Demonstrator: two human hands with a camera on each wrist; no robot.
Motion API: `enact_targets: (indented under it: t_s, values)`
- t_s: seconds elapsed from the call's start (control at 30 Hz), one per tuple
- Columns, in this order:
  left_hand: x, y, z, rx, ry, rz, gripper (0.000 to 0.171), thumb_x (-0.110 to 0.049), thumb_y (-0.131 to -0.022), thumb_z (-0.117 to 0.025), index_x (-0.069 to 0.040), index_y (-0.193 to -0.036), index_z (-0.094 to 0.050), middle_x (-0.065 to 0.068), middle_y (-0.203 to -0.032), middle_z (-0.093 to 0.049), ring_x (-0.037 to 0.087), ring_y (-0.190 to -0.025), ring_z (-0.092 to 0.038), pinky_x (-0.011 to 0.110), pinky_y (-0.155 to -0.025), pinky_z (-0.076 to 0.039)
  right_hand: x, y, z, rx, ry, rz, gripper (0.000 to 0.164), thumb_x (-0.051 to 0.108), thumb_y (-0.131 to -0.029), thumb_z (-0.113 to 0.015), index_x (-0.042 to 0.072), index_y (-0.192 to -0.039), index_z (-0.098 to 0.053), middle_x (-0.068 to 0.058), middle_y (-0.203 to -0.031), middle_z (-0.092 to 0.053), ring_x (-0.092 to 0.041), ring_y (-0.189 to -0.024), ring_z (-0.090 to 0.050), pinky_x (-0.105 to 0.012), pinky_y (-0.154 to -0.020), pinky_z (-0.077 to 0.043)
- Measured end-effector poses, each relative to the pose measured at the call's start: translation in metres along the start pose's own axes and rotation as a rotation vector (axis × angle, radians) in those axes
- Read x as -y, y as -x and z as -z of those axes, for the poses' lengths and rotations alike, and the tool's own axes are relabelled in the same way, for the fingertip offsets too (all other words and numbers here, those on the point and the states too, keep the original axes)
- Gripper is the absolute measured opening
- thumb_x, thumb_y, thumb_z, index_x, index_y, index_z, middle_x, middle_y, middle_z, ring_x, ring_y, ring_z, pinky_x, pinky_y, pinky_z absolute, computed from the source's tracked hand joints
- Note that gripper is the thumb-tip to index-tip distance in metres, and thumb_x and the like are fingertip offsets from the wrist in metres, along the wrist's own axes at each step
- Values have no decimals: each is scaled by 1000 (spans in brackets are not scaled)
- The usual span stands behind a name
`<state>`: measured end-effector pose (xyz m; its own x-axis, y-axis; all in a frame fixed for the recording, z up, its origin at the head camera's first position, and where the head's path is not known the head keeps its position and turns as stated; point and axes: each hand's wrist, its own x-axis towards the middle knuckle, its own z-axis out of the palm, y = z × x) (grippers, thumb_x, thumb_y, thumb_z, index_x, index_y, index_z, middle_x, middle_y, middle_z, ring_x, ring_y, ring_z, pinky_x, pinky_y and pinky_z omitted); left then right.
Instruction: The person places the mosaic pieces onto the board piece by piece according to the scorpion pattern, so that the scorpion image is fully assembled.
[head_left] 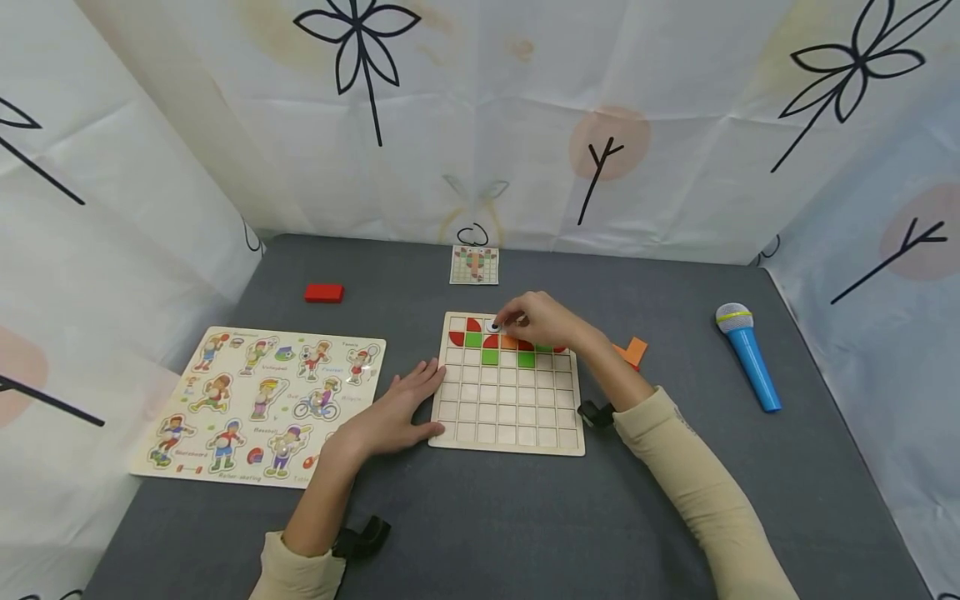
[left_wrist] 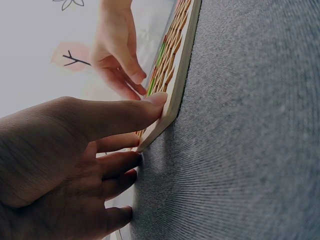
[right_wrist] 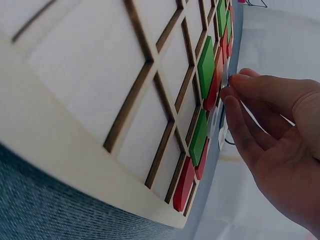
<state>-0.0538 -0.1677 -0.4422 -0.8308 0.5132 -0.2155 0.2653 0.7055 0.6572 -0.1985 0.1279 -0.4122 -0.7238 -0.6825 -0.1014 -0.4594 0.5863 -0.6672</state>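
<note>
A wooden grid board lies on the table, with red, green and orange tiles in its upper rows. At its top edge my right hand pinches a small white tile with a black dot between thumb and fingertips, at the board's surface. In the right wrist view the fingers hide most of that tile. My left hand rests at the board's left edge, fingers extended. The left wrist view shows its thumb pressing the rim near a corner. Green tiles and red tiles sit in the grid cells.
A sports picture puzzle board lies at the left, partly behind the left arm. A red block and a pattern card lie farther back. Orange pieces lie beside the right forearm, near a blue toy microphone.
</note>
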Motion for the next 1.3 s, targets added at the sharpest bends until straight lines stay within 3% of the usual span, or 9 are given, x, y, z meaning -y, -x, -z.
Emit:
enact_targets:
  t_s: [0.2,0.4,0.7,0.93,1.3]
  values:
    - [10,-2,-6,-25,26,-19,88,-26,-100,-78,-1,-170,-32,22,-181,-22,45,-170,-14,77,-132,-12,0,-2,-2,-2,-21,15,22,-1,-103,-67,-4,-122,-79,-19,-121,-81,-34,-113,-80,-40,-98,-66]
    - [27,-10,-16,-21,-21,19,92,-31,-99,-80,-7,-172,-29,11,-183,-18,36,-172,-13,70,-136,-12,-2,-4,-4,6,-10,23,21,-1,-103,-67,-3,-120,-80,-19,-120,-82,-33,-112,-81,-39,-97,-67]
    - [23,-7,-13,-38,-4,-15,91,-29,-99,-80,-5,-171,-30,17,-182,-21,43,-171,-15,75,-133,-13,-2,2,2,-26,20,36,25,5,-104,-69,-3,-126,-77,-19,-124,-80,-34,-114,-79,-41,-98,-66]
    - [21,-7,-13,-41,11,-6,91,-27,-98,-81,-5,-170,-31,16,-182,-21,41,-171,-15,74,-134,-12,-9,32,17,-89,11,-25,27,6,-102,-72,0,-129,-77,-19,-126,-79,-34,-114,-76,-48,-100,-64]
    - [21,-8,-14,-39,4,13,93,-25,-96,-83,-3,-170,-31,17,-182,-20,40,-172,-13,72,-135,-10,-37,95,33,-144,57,-148,28,6,-101,-74,-2,-127,-76,-20,-124,-79,-35,-112,-74,-56,-100,-61]
